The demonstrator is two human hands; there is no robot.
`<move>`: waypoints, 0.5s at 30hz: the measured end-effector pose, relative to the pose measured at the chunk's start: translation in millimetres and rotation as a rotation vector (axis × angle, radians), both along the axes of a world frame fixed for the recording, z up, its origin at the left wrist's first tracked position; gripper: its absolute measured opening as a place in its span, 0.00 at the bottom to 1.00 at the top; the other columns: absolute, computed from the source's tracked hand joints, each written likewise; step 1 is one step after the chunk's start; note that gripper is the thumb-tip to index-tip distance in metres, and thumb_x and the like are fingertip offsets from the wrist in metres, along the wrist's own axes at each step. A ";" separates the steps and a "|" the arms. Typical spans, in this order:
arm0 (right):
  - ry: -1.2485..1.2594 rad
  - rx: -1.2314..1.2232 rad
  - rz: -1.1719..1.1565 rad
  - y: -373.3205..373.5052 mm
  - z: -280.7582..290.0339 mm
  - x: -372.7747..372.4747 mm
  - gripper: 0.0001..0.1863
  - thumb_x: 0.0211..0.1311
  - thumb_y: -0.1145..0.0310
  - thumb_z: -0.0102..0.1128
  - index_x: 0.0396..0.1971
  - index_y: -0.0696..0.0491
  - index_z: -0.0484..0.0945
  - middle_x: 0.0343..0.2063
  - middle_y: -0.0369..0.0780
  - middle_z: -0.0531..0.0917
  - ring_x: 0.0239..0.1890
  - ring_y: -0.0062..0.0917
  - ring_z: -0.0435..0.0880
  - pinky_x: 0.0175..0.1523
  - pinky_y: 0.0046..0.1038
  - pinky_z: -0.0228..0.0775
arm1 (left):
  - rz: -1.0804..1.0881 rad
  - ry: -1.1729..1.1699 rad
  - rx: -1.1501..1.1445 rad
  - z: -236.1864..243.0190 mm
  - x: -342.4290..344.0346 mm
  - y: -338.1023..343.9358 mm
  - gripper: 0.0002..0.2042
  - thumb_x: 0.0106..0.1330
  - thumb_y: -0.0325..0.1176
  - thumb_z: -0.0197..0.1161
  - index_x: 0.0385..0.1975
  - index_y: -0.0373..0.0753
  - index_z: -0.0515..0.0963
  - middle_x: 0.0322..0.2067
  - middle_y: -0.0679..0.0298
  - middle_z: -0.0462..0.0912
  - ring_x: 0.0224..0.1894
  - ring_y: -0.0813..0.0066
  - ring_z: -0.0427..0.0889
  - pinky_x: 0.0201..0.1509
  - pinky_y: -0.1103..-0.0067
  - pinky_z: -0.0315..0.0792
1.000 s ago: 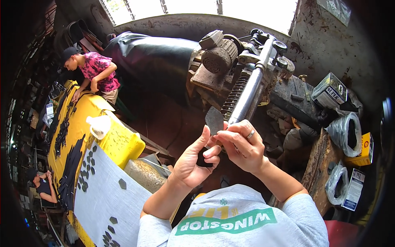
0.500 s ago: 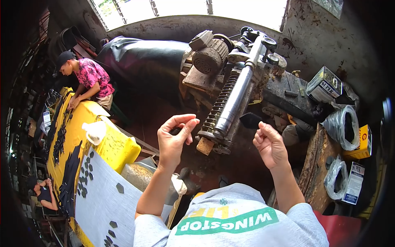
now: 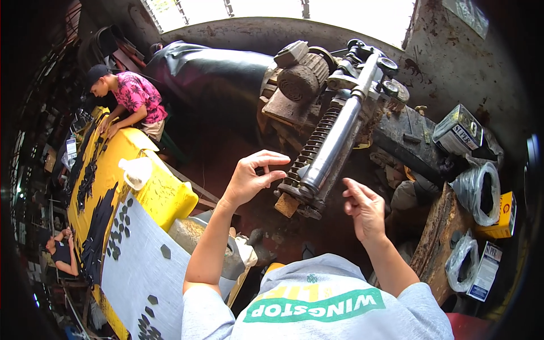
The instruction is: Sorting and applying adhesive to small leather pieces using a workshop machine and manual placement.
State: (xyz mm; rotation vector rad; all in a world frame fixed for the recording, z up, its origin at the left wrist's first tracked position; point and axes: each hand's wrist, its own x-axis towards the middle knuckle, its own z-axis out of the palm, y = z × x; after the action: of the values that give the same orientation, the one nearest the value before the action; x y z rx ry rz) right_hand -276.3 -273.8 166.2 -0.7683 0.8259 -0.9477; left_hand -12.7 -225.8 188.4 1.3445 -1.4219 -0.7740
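Observation:
My left hand (image 3: 256, 177) is just left of the near end of a roller machine (image 3: 334, 141), its thumb and forefinger apart with nothing between them. On the machine's other side is my right hand (image 3: 364, 211), forefinger stretched out and the other fingers loosely bent, also without anything in it. The machine has a long shiny steel roller (image 3: 330, 150) beside a ribbed, spring-like shaft (image 3: 314, 139). A small pale-grey patch shows between the two near their front end; I cannot make out what it is. A wooden block (image 3: 287, 205) sits under that end.
A grey board (image 3: 150, 263) with several dark, angular pieces (image 3: 165, 251) lies to my left. Beyond it are a yellow-covered table (image 3: 164, 187), a white jug (image 3: 136, 171) and a person in a pink shirt (image 3: 136, 96). A motor (image 3: 303, 73) stands behind the machine; boxes (image 3: 458, 131) are at right.
The dark flat piece that my right fingers pinched is no longer in them. My right hand has dropped slightly; my left thumb and forefinger have spread beside the roller. The view has shifted a little.

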 end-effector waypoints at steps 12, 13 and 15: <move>0.345 -0.010 -0.274 -25.5 -102.3 -64.3 0.09 0.53 0.66 0.67 0.27 0.55 0.77 0.20 0.32 0.77 0.16 0.12 0.70 0.21 0.14 0.59 | -0.148 -0.152 -0.004 -0.1 14.9 -19.3 0.17 0.47 0.26 0.71 0.40 0.41 0.81 0.38 0.66 0.81 0.25 0.87 0.69 0.30 0.88 0.67; 0.404 0.017 -0.272 -24.9 -116.3 -68.9 0.09 0.53 0.66 0.67 0.26 0.55 0.77 0.20 0.32 0.77 0.16 0.13 0.70 0.21 0.14 0.60 | -0.173 -0.162 -0.003 -3.0 15.6 -22.3 0.17 0.47 0.26 0.71 0.40 0.41 0.81 0.38 0.66 0.81 0.25 0.87 0.69 0.29 0.88 0.67; 0.407 0.082 -0.259 -21.7 -141.6 -72.1 0.09 0.53 0.66 0.67 0.27 0.55 0.77 0.20 0.32 0.77 0.15 0.13 0.71 0.21 0.14 0.60 | -0.173 -0.156 -0.015 -4.0 15.3 -23.4 0.17 0.48 0.26 0.71 0.40 0.41 0.81 0.38 0.66 0.81 0.25 0.87 0.69 0.29 0.88 0.67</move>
State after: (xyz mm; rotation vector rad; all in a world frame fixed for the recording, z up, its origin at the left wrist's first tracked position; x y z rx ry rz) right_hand -348.4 -295.5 24.7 -0.8080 1.3369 -0.9924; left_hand 2.6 -249.2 184.4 1.3058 -1.6810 -0.7819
